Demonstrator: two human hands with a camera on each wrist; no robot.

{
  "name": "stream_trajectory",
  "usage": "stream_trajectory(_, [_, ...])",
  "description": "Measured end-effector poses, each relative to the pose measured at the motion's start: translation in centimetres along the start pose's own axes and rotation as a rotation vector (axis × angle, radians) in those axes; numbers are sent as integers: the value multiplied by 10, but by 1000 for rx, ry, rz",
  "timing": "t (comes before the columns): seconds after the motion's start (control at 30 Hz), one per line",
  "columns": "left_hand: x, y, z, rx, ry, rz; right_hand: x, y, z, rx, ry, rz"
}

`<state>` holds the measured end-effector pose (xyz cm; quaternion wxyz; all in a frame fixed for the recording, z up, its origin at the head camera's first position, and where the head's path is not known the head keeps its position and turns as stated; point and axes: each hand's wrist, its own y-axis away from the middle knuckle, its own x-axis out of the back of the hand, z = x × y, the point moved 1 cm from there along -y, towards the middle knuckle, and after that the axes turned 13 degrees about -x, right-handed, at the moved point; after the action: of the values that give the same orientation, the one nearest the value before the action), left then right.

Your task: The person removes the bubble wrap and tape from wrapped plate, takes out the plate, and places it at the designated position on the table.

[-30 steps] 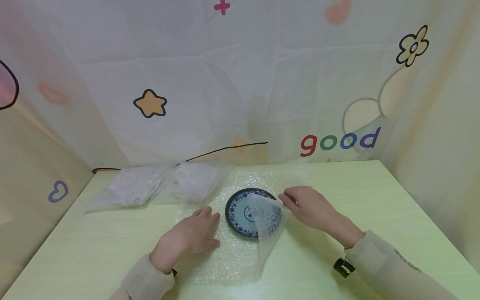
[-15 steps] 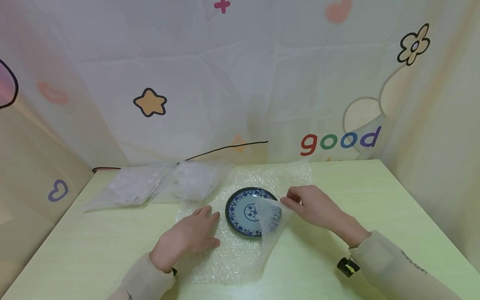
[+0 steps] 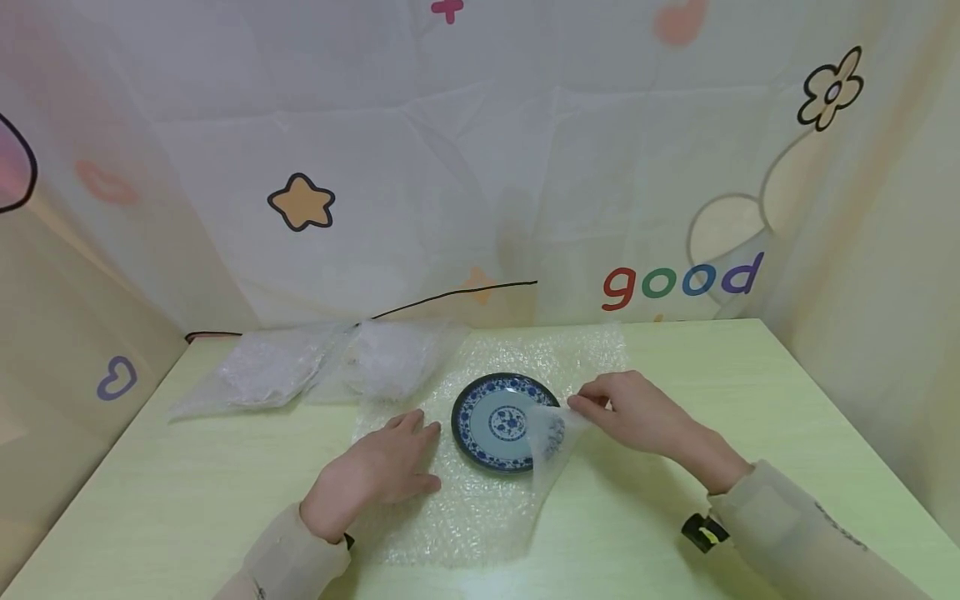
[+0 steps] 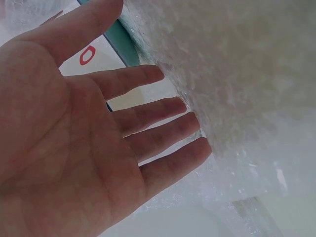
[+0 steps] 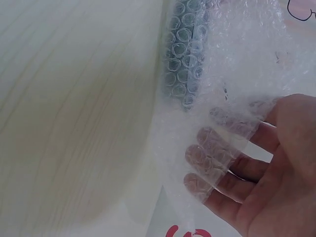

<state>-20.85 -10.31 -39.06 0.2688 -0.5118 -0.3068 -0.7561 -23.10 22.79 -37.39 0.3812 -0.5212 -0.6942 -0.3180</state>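
A round plate [image 3: 487,433] with a blue floral rim and dark edge lies on a sheet of bubble wrap [image 3: 435,533]. My right hand [image 3: 637,412] pinches the wrap's right edge, folded partway over the plate's right side. In the right wrist view, the fingers of the right hand [image 5: 266,177] show through the clear film. To the left of the plate, my left hand [image 3: 378,467] rests on the wrap with fingers spread. Those fingers look straight in the left wrist view, their tips at the bubble wrap [image 4: 237,74].
Two bubble-wrapped bundles, one on the left [image 3: 273,367] and one beside it [image 3: 390,358], lie at the table's back left. A printed cloth [image 3: 480,167] hangs behind the pale wooden table [image 3: 712,367].
My right hand has shifted slightly right, drawing the folded bubble wrap back so that more of the plate shows. The left hand stays in place.
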Motion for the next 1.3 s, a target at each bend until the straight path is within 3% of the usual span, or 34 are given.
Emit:
stream_trajectory(0.73, [-2, -1, -2, -21, -17, 12, 3, 5, 2, -63, 49, -94])
stream_trajectory(1.3, [-1, 0, -1, -29, -17, 24, 5, 10, 8, -17, 120, -117])
